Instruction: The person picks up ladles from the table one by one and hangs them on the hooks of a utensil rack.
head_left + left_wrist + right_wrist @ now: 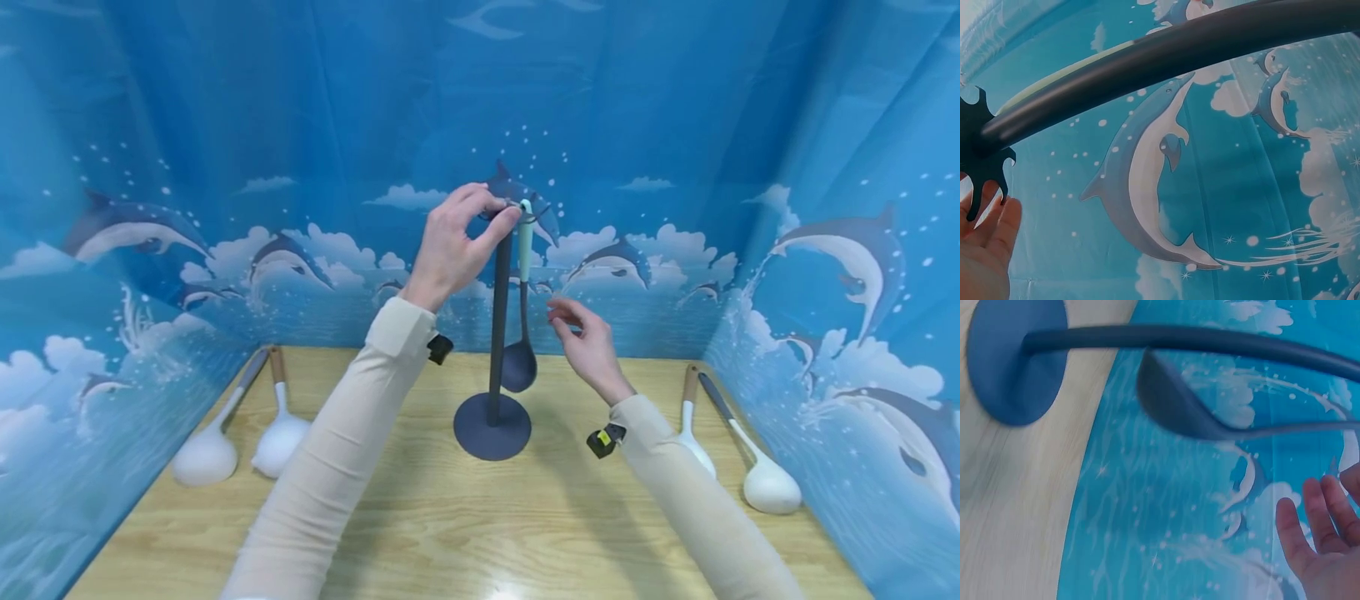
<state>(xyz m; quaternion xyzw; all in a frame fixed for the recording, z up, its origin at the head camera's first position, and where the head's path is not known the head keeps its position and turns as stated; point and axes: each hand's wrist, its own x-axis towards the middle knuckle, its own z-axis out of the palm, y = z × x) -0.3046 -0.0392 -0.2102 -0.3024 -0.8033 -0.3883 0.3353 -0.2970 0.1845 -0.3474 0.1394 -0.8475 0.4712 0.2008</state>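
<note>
A dark utensil stand [498,325] with a round base stands upright on the table, its hooked top plate [975,144] showing in the left wrist view. My left hand [459,242] grips the edge of that plate between thumb and fingers. From a hook on the right side hangs a ladle with a mint-green handle [525,250] and a dark bowl [518,367]. To the right of the ladle is my right hand [587,343], apart from it, fingers loosely bent and holding nothing. In the right wrist view its fingers [1319,515] are spread below the ladle's dark shaft [1272,431].
On the left of the wooden table [420,517] lie two white ladles, one grey-handled [206,457] and one brown-handled [281,442]. Two more white utensils, one brown-handled [688,417] and one dark-handled [771,486], lie on the right. A blue dolphin curtain [315,125] surrounds the table's back and sides.
</note>
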